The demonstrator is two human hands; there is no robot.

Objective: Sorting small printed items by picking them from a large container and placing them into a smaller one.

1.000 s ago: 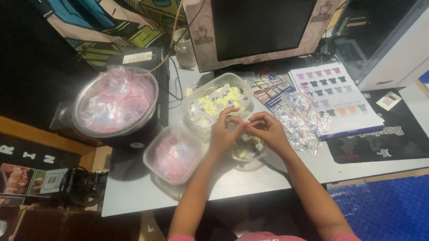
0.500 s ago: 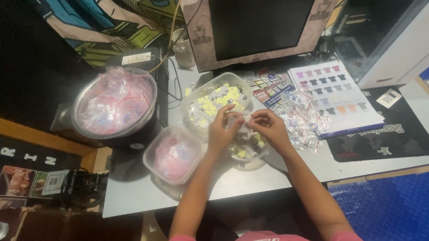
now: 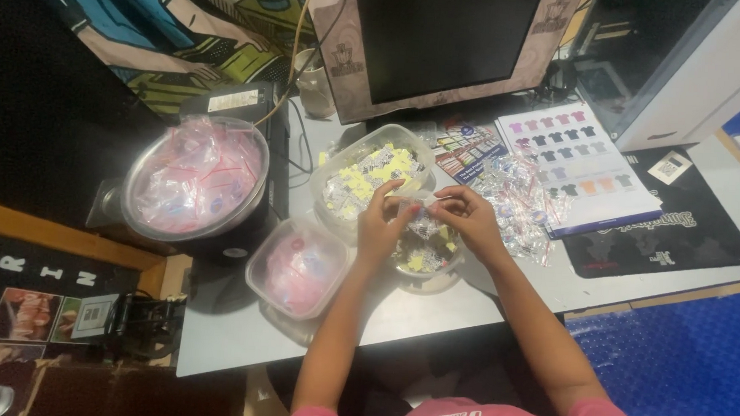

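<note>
My left hand (image 3: 381, 220) and my right hand (image 3: 462, 216) meet over a small round clear container (image 3: 425, 260) of yellow and white bits. Both pinch a small clear plastic bag (image 3: 421, 214) stretched between their fingertips. Behind my hands stands a clear tub (image 3: 373, 171) full of small yellow and white pieces. A pile of small clear bags (image 3: 518, 201) lies just right of my right hand.
A metal bowl (image 3: 195, 176) of pink-marked clear bags sits at left, with a clear tub (image 3: 298, 266) of pink items in front of it. A monitor (image 3: 443, 40) stands behind. A chart of coloured shirts (image 3: 577, 162) and a black mat (image 3: 673, 230) lie at right.
My hands have shifted only slightly, still working the small bag above the round container; nothing else has moved.
</note>
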